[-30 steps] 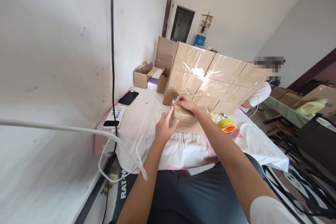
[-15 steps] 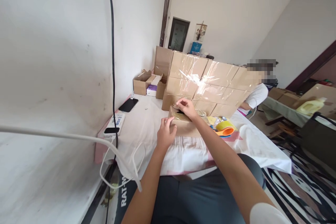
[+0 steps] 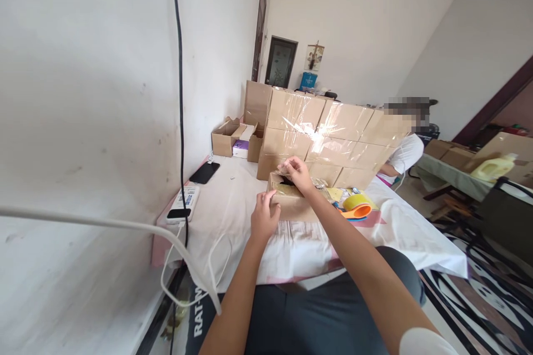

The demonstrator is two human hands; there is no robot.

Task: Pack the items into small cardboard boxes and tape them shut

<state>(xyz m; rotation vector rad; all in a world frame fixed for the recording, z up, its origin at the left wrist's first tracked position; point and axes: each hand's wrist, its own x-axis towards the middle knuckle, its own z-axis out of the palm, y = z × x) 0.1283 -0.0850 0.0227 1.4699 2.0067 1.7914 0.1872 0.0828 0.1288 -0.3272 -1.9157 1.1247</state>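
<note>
A small brown cardboard box wrapped in clear tape stands on the white-covered table in front of me. My left hand is curled against the box's near left corner, holding it. My right hand pinches a strip of clear tape at the box's top far edge, beside a dark gap in the top. Just to the right of the box lies a roll of yellowish tape on an orange dispenser.
A stack of sealed cartons wrapped in film rises behind the box. Open cartons stand at the back left by the wall. A black phone and a power strip lie at the left. Another person sits behind the stack.
My head has tilted, so the scene sits lower in view. My right hand has lifted slightly at the box's top edge, and my left hand has slid down to the box's near corner.
</note>
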